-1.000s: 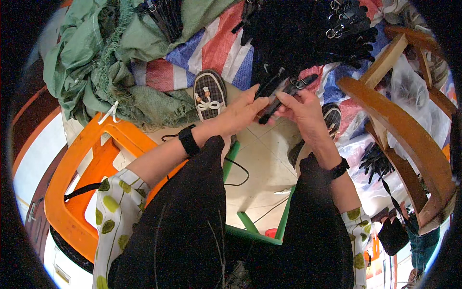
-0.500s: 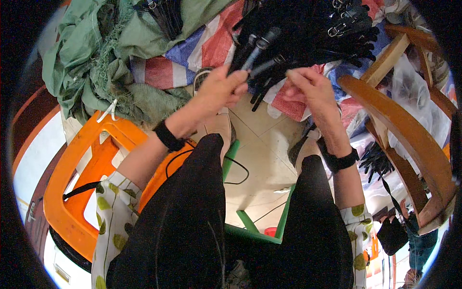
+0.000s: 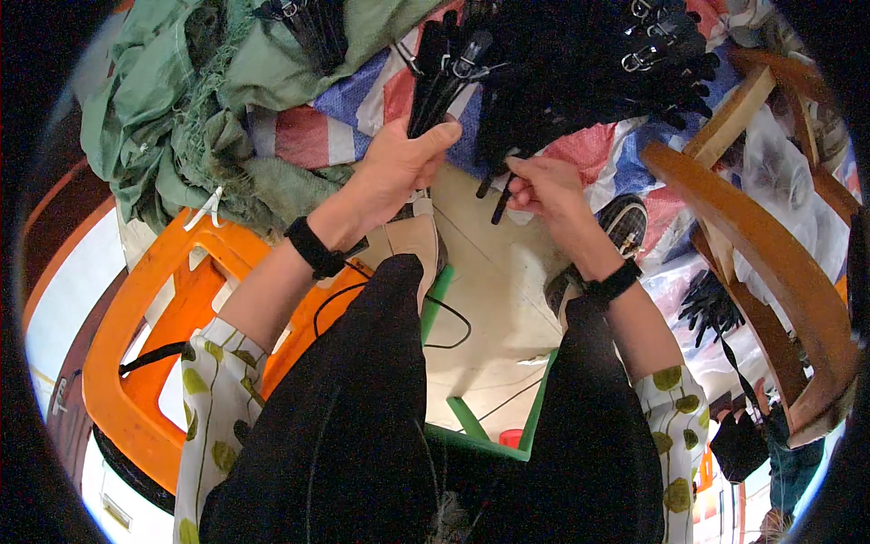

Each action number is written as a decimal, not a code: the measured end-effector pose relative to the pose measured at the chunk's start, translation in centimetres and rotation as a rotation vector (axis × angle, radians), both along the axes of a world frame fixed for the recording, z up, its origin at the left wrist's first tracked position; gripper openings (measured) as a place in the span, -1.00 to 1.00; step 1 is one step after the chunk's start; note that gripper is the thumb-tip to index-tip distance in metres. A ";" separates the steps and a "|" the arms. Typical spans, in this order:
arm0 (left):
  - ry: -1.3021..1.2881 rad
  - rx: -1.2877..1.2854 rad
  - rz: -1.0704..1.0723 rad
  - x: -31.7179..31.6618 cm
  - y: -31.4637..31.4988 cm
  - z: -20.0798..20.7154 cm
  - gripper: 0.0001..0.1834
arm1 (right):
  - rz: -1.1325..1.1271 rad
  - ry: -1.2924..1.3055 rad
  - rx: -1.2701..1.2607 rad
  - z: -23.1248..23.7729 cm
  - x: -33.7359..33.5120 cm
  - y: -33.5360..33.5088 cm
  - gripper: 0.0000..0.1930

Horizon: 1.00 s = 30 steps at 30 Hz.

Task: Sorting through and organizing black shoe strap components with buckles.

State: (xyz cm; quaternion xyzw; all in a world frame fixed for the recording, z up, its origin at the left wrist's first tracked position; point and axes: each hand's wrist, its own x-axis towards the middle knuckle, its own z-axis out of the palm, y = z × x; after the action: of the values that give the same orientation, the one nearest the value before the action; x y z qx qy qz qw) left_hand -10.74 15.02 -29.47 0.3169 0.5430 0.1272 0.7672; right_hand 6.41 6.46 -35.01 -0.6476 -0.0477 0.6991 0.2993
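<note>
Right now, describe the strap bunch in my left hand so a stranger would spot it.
Find the orange seat at left, then look up and right to your left hand. It grips a bunch of black straps with metal buckles; that grip sets the bunch apart from the larger black pile to its right.

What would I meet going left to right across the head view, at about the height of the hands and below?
Orange plastic frame → left hand, gripping black buckled straps → right hand → checked shoe → curved wooden frame.
</note>
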 end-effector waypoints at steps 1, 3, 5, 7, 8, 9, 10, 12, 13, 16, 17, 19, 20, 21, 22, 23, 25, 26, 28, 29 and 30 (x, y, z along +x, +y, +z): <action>0.016 -0.059 0.006 -0.3 -0.1 -0.4 -0.81 | -0.012 0.048 0.008 0.0 0.1 -0.3 -0.71; 0.029 -0.170 0.015 -0.5 0.0 -0.8 -0.83 | -0.036 0.126 0.032 0.7 0.9 -0.6 -0.74; 0.057 -0.156 -0.010 -0.4 -0.5 -1.2 -0.82 | -0.037 0.099 0.071 1.2 1.1 -1.0 -0.75; 0.103 -0.123 -0.054 -0.1 -1.2 -1.6 -0.81 | -0.038 0.081 0.105 1.7 1.1 -1.3 -0.76; 0.136 -0.096 -0.084 0.3 -1.7 -1.6 -0.80 | -0.038 0.077 0.119 2.3 1.0 -1.1 -0.78; 0.170 -0.068 -0.115 0.4 -2.0 -1.4 -0.78 | -0.039 0.075 0.134 2.7 1.0 -1.0 -0.80; 0.132 -0.086 -0.176 0.2 -2.0 -1.1 -0.78 | 0.014 0.041 0.161 2.7 0.8 -1.0 -0.79; 0.122 -0.096 -0.149 0.5 -2.8 -1.2 -0.79 | 0.114 -0.033 0.214 2.5 0.6 -0.9 -0.78; 0.117 -0.102 -0.136 0.7 -3.1 -1.2 -0.79 | 0.191 -0.077 0.259 2.6 0.5 -1.0 -0.75; 0.188 -0.049 -0.211 1.1 -3.0 -0.7 -0.78 | 0.413 -0.196 0.410 2.9 0.0 -1.4 -0.69; 0.238 -0.013 -0.253 1.2 -2.9 -0.4 -0.78 | 0.477 -0.223 0.478 2.9 -0.4 -1.6 -0.69; 0.227 -0.094 -0.271 1.3 -2.8 -0.1 -0.79 | 0.554 -0.254 0.542 2.8 -0.7 -1.8 -0.69; 0.218 -0.138 -0.282 1.4 -2.8 -0.2 -0.79 | 0.566 -0.260 0.535 2.7 -0.8 -1.8 -0.69; 0.175 -0.197 -0.239 1.5 -3.0 -0.2 -0.80 | 0.578 -0.265 0.526 2.6 -0.8 -1.9 -0.69; 0.131 -0.258 -0.196 1.6 -3.2 -0.2 -0.80 | 0.570 -0.277 0.539 2.2 -0.8 -2.2 -0.69; 0.094 -0.313 -0.149 1.6 -3.2 0.1 -0.81 | 0.561 -0.285 0.559 2.1 -1.0 -2.2 -0.69; 0.006 -0.355 -0.036 1.3 -3.8 -0.8 -0.81 | 0.565 -0.297 0.593 1.9 -1.2 -2.3 -0.69; -0.041 -0.380 0.021 1.3 -3.9 -0.9 -0.81 | 0.579 -0.301 0.602 2.2 -1.2 -2.1 -0.69; -0.029 -0.375 0.026 1.4 -4.1 -1.0 -0.82 | 0.582 -0.289 0.554 2.9 -1.0 -1.6 -0.70; -0.022 -0.375 0.029 1.4 -4.1 -1.1 -0.82 | 0.569 -0.270 0.495 3.5 -0.7 -1.5 -0.70; -0.011 -0.353 0.012 1.3 -4.2 -1.3 -0.81 | 0.557 -0.252 0.436 3.7 -0.5 -1.4 -0.71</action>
State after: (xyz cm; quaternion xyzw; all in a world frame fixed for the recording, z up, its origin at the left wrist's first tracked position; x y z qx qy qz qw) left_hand -9.40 10.85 -30.76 0.1734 0.5545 0.0364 0.8131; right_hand 5.94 5.02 -31.31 -0.6118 -0.4061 0.6422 0.2202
